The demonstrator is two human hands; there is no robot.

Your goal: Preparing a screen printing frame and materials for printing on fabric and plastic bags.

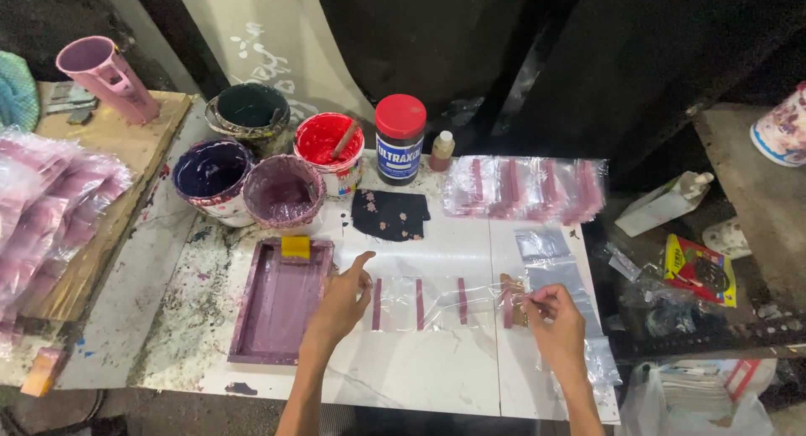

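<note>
My left hand (340, 302) hovers with fingers apart over the white table (420, 369), between the purple-stained printing frame (277, 302) and a clear plastic bag with two purple stripes (397, 303) lying flat. My right hand (554, 323) pinches the edge of another clear striped bag (478, 300) and lifts it slightly off the table. A yellow squeegee (295, 246) rests at the frame's far end.
Paint buckets stand at the back: dark green (248, 109), navy (210, 172), purple (283, 193), red with a stick (329, 146). A red-lidded jar (400, 139), small bottle (442, 149), dark rag (389, 214), row of printed bags (525, 188) and pink bag piles (50, 209) surround the work area.
</note>
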